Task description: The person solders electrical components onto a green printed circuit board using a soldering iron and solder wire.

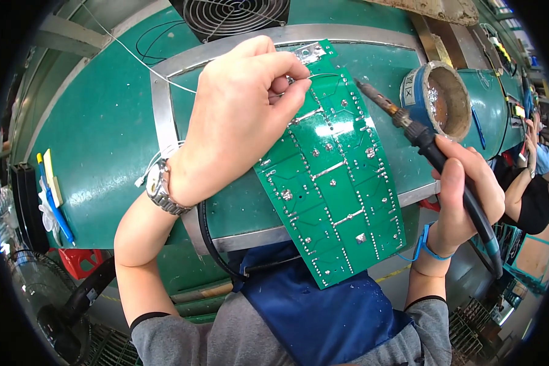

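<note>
A long green circuit board [332, 201], dotted with rows of solder joints, lies slantwise in front of me, its near end over my blue apron. My left hand [238, 104] is closed above the board's far left part. Between its thumb and forefinger it pinches a thin solder wire [324, 75], whose tip points right across the far end. My right hand [466, 189] grips a soldering iron [427, 140] by its dark handle. The iron's tip hovers close to the board's far right edge, apart from the wire.
A round container [454, 100] with a blue and white outside stands at the far right, a blue pen [479, 128] beyond it. A black fan [235, 15] sits at the back. Metal strips frame the green table [116, 165]. Another person's arm [521, 174] shows at the right.
</note>
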Action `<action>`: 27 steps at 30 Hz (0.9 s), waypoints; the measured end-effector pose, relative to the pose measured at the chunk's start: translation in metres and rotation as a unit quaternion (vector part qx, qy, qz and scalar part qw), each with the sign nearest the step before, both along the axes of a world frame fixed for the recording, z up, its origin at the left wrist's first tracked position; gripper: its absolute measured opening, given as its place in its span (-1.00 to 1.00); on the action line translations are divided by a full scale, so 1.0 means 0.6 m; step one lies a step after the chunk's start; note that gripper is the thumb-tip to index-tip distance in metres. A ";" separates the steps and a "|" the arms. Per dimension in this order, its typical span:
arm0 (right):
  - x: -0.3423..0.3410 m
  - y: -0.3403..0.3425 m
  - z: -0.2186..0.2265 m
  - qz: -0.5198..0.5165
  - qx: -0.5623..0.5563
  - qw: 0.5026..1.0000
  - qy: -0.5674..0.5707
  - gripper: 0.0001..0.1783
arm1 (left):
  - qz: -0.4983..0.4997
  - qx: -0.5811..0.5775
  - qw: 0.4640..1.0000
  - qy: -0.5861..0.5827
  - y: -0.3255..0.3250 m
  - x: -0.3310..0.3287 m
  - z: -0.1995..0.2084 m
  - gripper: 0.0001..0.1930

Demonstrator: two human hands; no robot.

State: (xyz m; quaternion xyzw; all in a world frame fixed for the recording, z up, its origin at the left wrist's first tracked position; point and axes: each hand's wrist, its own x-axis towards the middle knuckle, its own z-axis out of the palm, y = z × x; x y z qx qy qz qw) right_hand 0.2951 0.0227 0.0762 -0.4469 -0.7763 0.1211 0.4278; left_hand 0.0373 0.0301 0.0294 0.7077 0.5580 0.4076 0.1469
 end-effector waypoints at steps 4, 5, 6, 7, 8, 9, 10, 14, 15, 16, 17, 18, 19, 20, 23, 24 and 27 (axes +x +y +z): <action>-0.018 0.010 0.017 0.003 -0.040 0.997 -0.061 -0.83 | 0.011 0.043 0.999 0.022 0.005 0.002 -0.009 -0.92; -0.020 0.014 0.017 0.013 -0.029 0.997 -0.076 -0.81 | 0.007 0.041 0.999 0.026 0.005 0.003 -0.007 -0.91; -0.023 0.016 0.019 0.015 -0.029 0.997 -0.076 -0.81 | 0.004 0.040 0.999 0.030 0.003 0.003 -0.007 -0.91; -0.027 0.018 0.022 0.031 -0.019 0.995 -0.097 -0.81 | 0.006 0.039 0.999 0.031 0.003 0.003 -0.008 -0.91; -0.028 0.019 0.028 0.044 -0.009 0.992 -0.120 -0.80 | 0.003 0.040 0.999 0.026 0.004 0.005 -0.008 -0.91; -0.029 0.019 0.032 0.048 0.005 0.991 -0.123 -0.79 | 0.000 0.042 0.999 0.020 0.005 0.007 -0.007 -0.91; -0.030 0.019 0.036 0.045 0.006 0.991 -0.125 -0.79 | -0.003 0.042 0.999 0.018 0.006 0.010 -0.005 -0.91; -0.041 0.019 0.038 0.078 0.037 0.985 -0.147 -0.78 | 0.000 0.047 0.998 0.033 0.002 0.010 -0.005 -0.91; -0.044 0.017 0.038 0.077 0.036 0.985 -0.151 -0.82 | 0.000 0.047 0.998 0.045 0.001 0.011 -0.006 -0.91; -0.046 0.015 0.039 0.075 0.034 0.985 -0.154 -0.81 | 0.000 0.047 0.998 0.045 0.001 0.013 -0.009 -0.91; -0.048 0.014 0.040 0.074 0.035 0.985 -0.154 -0.81 | -0.003 0.051 0.998 0.046 0.000 0.015 -0.014 -0.93; -0.050 0.013 0.042 0.067 0.033 0.985 -0.158 -0.81 | -0.006 0.055 0.997 0.047 0.000 0.016 -0.017 -0.94; -0.051 0.012 0.043 0.060 0.031 0.984 -0.162 -0.81 | -0.007 0.056 0.997 0.047 -0.001 0.016 -0.016 -0.94; -0.049 0.011 0.043 0.060 0.031 0.984 -0.163 -0.81 | -0.001 0.057 0.997 0.052 -0.002 0.016 -0.016 -0.93; -0.030 0.009 0.052 0.051 0.072 0.984 -0.155 -0.89 | 0.008 0.053 0.997 0.059 -0.006 0.014 -0.007 -0.92; -0.027 0.006 0.053 0.051 0.072 0.984 -0.156 -0.89 | 0.011 0.047 0.997 0.063 -0.007 0.014 -0.004 -0.90; -0.018 0.001 0.051 0.039 0.038 0.987 -0.151 -0.87 | -0.004 0.036 0.998 0.052 -0.012 0.021 -0.001 -0.90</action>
